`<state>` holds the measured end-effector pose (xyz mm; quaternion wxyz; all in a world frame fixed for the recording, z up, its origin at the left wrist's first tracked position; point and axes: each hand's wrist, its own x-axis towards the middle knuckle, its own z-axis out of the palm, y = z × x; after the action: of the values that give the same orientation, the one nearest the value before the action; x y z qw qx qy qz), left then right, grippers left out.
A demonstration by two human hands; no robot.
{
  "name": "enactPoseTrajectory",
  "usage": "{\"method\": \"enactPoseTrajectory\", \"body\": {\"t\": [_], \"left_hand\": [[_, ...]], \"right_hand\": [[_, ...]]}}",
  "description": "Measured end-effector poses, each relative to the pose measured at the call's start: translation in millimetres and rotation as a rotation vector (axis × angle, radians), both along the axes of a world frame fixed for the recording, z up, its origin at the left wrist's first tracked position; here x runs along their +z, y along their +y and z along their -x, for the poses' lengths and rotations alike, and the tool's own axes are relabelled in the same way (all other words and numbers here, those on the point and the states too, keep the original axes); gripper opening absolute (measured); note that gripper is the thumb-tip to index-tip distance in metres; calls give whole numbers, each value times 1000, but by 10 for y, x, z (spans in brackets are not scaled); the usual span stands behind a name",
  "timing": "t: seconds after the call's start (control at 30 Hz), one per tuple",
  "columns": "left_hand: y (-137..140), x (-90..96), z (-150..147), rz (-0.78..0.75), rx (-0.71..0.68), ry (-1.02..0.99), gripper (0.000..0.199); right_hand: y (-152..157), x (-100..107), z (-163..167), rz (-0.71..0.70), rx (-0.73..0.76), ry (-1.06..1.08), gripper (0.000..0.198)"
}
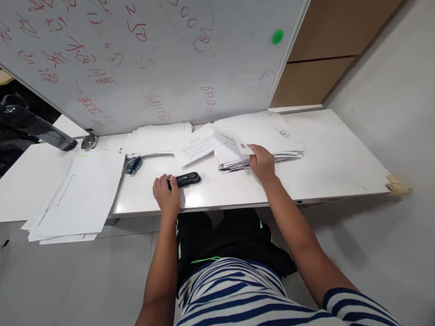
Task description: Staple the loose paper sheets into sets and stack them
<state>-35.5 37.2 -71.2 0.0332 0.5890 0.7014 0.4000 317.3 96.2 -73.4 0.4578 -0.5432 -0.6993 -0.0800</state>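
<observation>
My left hand [166, 192] is wrapped round one end of a black stapler [189, 179] lying near the front of the desk. With fingers pinched, my right hand [262, 162] holds the corner of a sheet of paper [234, 140], lifted and bent over a thick stack of papers [263, 130]. Left of that stack lies a printed sheet [196, 147], partly overlapping another pile of papers [156, 137] at the back. A small dark blue clip-like object [133, 165] sits left of the stapler.
A large pile of papers [82, 197] overhangs the desk's front edge at left. Behind it are a clear bottle [32, 126] and a small round object [88, 141]. A whiteboard [182, 86] with red writing stands along the back. The white desk [333, 170] meets a wall at right.
</observation>
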Motion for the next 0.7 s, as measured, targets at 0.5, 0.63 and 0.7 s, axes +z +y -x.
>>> {"method": "enactPoseTrajectory", "body": {"t": [0.5, 0.63, 0.7], "left_hand": [[-8, 4, -33, -4, 35, -77, 32], [-104, 88, -88, -93, 46, -106, 31], [-227, 196, -141, -228, -6, -134, 34]], "right_hand": [[-374, 494, 186, -58, -92, 243, 34], [-793, 915, 279, -94, 8, 483, 39], [-974, 1089, 319, -95, 25, 567, 41]]}}
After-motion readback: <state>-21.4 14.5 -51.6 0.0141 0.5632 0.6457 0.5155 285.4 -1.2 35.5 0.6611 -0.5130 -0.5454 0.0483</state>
